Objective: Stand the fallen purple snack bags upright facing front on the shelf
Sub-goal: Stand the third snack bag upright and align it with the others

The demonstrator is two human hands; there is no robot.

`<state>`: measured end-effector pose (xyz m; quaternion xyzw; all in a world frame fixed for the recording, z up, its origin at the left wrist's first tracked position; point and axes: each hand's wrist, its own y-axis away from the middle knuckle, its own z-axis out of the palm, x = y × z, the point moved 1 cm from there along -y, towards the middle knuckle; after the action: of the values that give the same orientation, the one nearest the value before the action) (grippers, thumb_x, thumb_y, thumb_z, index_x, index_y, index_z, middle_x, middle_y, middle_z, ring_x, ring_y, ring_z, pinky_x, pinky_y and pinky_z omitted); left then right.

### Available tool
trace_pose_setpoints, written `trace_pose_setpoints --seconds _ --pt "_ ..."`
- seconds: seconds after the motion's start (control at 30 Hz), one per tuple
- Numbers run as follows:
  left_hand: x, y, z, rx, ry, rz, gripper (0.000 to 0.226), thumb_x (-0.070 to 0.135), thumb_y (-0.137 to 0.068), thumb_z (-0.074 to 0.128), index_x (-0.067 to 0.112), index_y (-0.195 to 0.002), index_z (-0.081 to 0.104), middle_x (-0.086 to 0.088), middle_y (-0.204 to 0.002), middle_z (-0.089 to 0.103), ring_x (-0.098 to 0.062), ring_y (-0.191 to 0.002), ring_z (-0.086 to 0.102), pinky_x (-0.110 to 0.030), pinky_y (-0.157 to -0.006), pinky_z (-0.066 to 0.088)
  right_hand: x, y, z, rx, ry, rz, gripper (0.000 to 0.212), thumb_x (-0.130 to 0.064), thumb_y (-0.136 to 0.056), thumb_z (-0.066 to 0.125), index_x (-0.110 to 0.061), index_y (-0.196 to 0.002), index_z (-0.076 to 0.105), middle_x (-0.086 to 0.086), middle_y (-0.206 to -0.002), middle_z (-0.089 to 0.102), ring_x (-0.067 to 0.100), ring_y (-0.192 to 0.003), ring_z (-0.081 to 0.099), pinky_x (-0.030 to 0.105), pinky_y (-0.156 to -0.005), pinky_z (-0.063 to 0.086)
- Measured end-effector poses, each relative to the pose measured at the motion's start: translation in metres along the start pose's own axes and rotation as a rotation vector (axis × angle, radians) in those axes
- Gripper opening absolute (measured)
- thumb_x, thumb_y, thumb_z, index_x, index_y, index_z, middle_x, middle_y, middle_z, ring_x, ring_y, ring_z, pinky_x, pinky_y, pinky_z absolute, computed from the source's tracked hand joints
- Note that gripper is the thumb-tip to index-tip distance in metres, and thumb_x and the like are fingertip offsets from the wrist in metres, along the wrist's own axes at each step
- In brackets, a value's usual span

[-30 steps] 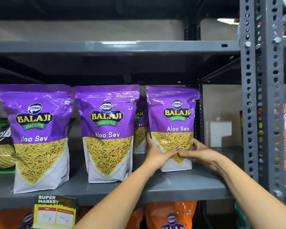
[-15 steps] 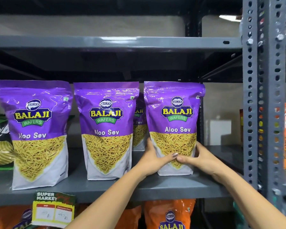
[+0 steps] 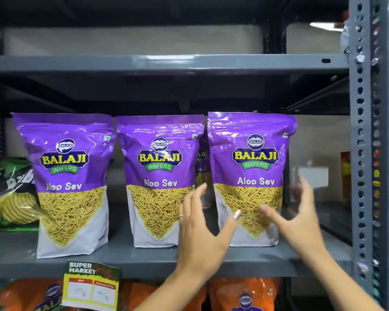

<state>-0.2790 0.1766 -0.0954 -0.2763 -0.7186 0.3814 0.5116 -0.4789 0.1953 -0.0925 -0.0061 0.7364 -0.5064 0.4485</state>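
Observation:
Three purple Balaji Aloo Sev bags stand upright and face front on the grey shelf [image 3: 144, 259]: the left bag [image 3: 70, 176], the middle bag [image 3: 160, 176] and the right bag [image 3: 252, 171]. Another purple bag [image 3: 202, 162] peeks out behind, between the middle and right ones. My left hand [image 3: 202, 230] is in front of the right bag's lower left side, fingers spread, holding nothing. Fingers apart and blurred by motion, my right hand [image 3: 299, 216] hovers at that bag's lower right side, just off it.
Green and black snack bags [image 3: 9, 194] lie at the shelf's far left. A price tag [image 3: 91, 286] hangs on the shelf edge. Orange bags [image 3: 243, 292] fill the shelf below. A perforated grey upright [image 3: 373, 153] bounds the right side, and another shelf [image 3: 166, 62] runs above.
Both hands held the right bag's base, slid it forward and straightened it. Now they have let go and pulled back with fingers spread. The bag stands in line with the others.

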Motion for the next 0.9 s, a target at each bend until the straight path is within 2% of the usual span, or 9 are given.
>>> trace_pose_setpoints --seconds 0.07,0.1,0.2,0.33,0.43,0.6,0.7,0.8,0.9 --pt "-0.006 -0.002 -0.031 0.217 0.014 0.091 0.065 0.053 -0.075 0.062 0.022 -0.13 0.046 0.014 -0.121 0.047 -0.016 -0.115 0.047 -0.034 -0.102 0.04 -0.027 0.013 0.006 0.331 0.02 -0.298 0.062 -0.039 -0.077 0.068 -0.005 -0.126 0.05 0.01 -0.119 0.055 0.019 -0.11 0.052 0.016 -0.095 0.037" --pt "-0.014 -0.008 -0.044 0.311 0.003 0.089 0.063 0.048 -0.075 0.061 0.019 -0.128 0.047 0.01 -0.119 0.047 -0.018 -0.112 0.047 -0.035 -0.102 0.038 -0.038 0.019 0.011 0.375 -0.005 -0.397 0.044 -0.03 -0.08 0.064 -0.002 -0.114 0.056 0.011 -0.108 0.058 0.022 -0.099 0.056 0.018 -0.089 0.041" --pt "-0.053 -0.032 -0.074 0.466 -0.05 -0.086 0.079 0.051 -0.069 0.058 0.009 -0.134 0.041 -0.009 -0.129 0.045 -0.027 -0.122 0.04 -0.042 -0.108 0.029 -0.068 0.031 0.054 0.158 -0.048 -0.502 0.02 -0.018 -0.081 0.06 -0.009 -0.099 0.061 0.005 -0.086 0.062 0.019 -0.078 0.058 0.027 -0.074 0.048" --pt "-0.086 -0.051 -0.083 0.313 0.186 -0.426 0.098 0.057 -0.068 0.059 0.01 -0.147 0.025 -0.016 -0.154 0.027 -0.027 -0.143 0.024 -0.037 -0.117 0.018 -0.082 0.036 0.123 -0.178 0.052 -0.305 0.055 -0.036 -0.08 0.064 -0.022 -0.13 0.045 -0.002 -0.113 0.063 0.015 -0.1 0.059 0.032 -0.09 0.048" --pt "-0.098 -0.056 -0.077 0.185 0.359 -0.588 0.086 0.046 -0.084 0.063 0.017 -0.15 0.016 -0.012 -0.155 0.032 -0.025 -0.14 0.036 -0.041 -0.118 0.025 -0.077 0.033 0.151 -0.289 0.041 -0.153 0.081 -0.046 -0.083 0.059 -0.021 -0.148 0.018 0.001 -0.145 0.047 0.016 -0.131 0.046 0.03 -0.106 0.036" --pt "-0.103 -0.06 -0.074 0.102 0.492 -0.63 0.092 0.065 -0.052 0.062 0.022 -0.131 0.038 -0.006 -0.131 0.06 -0.024 -0.119 0.059 -0.048 -0.107 0.042 -0.072 0.032 0.16 -0.272 -0.033 -0.05 0.08 -0.044 -0.084 0.061 -0.024 -0.148 0.018 0.001 -0.138 0.056 0.017 -0.128 0.051 0.029 -0.104 0.037" --pt "-0.102 -0.057 -0.071 0.062 0.51 -0.616 0.094 0.064 -0.058 0.063 0.021 -0.137 0.035 -0.004 -0.134 0.059 -0.022 -0.122 0.057 -0.049 -0.109 0.041 -0.072 0.032 0.156 -0.261 -0.001 -0.072 0.074 -0.04 -0.085 0.062 -0.024 -0.147 0.023 -0.005 -0.128 0.059 0.016 -0.123 0.053 0.03 -0.101 0.039" --pt "-0.097 -0.057 -0.072 0.04 0.502 -0.581 0.066 0.047 -0.079 0.064 0.022 -0.133 0.038 -0.005 -0.135 0.055 -0.021 -0.123 0.054 -0.048 -0.11 0.039 -0.069 0.032 0.154 -0.261 -0.012 -0.068 0.071 -0.045 -0.084 0.06 -0.031 -0.144 0.023 -0.007 -0.129 0.059 0.015 -0.123 0.054 0.037 -0.104 0.041" --pt "-0.093 -0.05 -0.076 0.023 0.301 -0.572 0.094 0.07 -0.066 0.05 0.019 -0.143 0.032 -0.007 -0.15 0.039 -0.025 -0.138 0.037 -0.047 -0.116 0.027 -0.067 0.036 0.153 -0.248 0.007 -0.048 0.072 -0.053 -0.082 0.057 -0.033 -0.142 0.024 -0.001 -0.137 0.056 0.016 -0.125 0.053 0.041 -0.105 0.042"
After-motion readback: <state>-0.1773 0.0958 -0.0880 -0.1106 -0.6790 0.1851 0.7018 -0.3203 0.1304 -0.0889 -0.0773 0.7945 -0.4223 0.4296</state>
